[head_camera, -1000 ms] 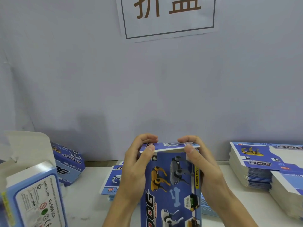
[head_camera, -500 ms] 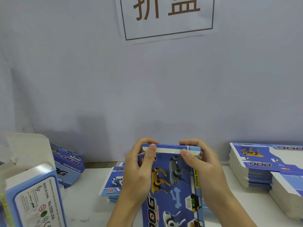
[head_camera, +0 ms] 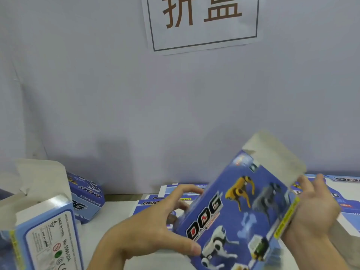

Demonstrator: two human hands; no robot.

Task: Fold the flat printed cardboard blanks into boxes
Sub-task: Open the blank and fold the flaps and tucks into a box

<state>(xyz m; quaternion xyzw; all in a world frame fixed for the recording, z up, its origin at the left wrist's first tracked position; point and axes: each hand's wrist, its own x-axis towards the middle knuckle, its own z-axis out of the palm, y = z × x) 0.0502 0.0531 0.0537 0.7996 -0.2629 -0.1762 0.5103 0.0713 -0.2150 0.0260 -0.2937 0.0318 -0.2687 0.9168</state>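
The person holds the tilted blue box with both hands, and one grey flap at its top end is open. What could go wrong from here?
1. The open grey flap on the tilted blue box sticks up free; it may bend or crease.
2. The left hand grips only the box's lower edge with the thumb, while the right hand holds the side; the box may slip.
3. It may knock the flat blanks below.
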